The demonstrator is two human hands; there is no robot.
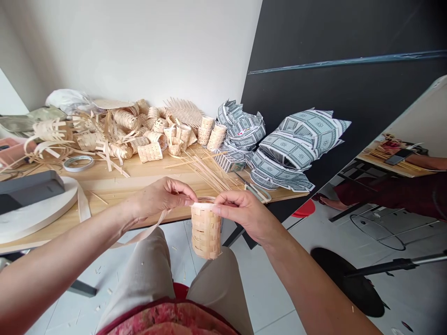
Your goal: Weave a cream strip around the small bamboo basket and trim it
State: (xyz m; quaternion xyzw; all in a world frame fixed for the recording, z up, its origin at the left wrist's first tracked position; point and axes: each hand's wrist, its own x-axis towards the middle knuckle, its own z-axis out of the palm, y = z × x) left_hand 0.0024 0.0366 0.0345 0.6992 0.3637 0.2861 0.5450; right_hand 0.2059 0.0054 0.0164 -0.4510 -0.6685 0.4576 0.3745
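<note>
Head camera shows the left hand (162, 197) and right hand (246, 214) close together, pinching the top of a small woven bamboo basket (206, 230) at six o'clock, and if they pinch too softly, the loose pale strip (146, 228) could slip off.

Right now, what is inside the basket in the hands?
The left hand and right hand hide the woven basket's top; its inside cannot be seen, only a pale rim strip.
</note>
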